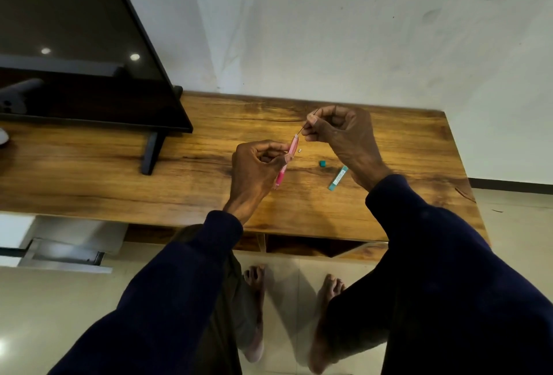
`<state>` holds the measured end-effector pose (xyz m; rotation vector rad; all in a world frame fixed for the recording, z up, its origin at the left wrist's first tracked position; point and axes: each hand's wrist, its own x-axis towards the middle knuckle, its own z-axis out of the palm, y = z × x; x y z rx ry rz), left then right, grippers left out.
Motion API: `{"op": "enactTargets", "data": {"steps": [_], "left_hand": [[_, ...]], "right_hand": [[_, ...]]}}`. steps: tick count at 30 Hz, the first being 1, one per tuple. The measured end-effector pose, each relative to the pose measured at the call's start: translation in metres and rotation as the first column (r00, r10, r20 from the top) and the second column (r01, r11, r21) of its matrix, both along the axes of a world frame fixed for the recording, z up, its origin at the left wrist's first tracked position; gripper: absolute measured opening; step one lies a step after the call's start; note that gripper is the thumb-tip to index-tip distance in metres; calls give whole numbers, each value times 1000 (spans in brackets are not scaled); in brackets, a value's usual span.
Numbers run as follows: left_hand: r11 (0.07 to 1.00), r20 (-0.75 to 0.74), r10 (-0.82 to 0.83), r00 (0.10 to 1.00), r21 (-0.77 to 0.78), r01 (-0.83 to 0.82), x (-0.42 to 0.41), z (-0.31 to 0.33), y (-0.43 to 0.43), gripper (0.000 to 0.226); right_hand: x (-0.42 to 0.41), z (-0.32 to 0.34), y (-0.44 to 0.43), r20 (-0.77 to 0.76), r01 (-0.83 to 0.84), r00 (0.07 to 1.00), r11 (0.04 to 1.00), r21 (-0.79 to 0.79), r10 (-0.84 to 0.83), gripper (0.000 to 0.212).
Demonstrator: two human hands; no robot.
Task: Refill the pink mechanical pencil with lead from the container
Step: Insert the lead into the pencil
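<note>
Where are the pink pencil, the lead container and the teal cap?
pink pencil (pixel 293 144): head view, on the upper barrel just above the left hand's grip.
lead container (pixel 338 178): head view, mid-body, lying flat on the table.
teal cap (pixel 322 163): head view, centre of the small teal piece, apart from the container.

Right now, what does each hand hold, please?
Left hand: closed on the pencil, open end up.
Right hand: pinching a lead at the pencil's top end.
</note>
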<state>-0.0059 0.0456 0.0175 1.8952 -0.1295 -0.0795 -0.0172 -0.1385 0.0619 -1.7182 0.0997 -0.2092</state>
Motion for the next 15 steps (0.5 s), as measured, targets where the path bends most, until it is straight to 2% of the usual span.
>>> {"op": "enactTargets", "data": {"steps": [10, 15], "left_hand": [[1000, 14, -14, 1000, -12, 14, 0, 0, 1, 26], [1000, 24, -11, 1000, -12, 11, 1, 2, 0, 27]], "right_hand": [[1, -2, -1, -13, -19, 1000, 999, -33, 19, 16], [4, -3, 3, -49, -45, 998, 988, -149, 38, 12]]}}
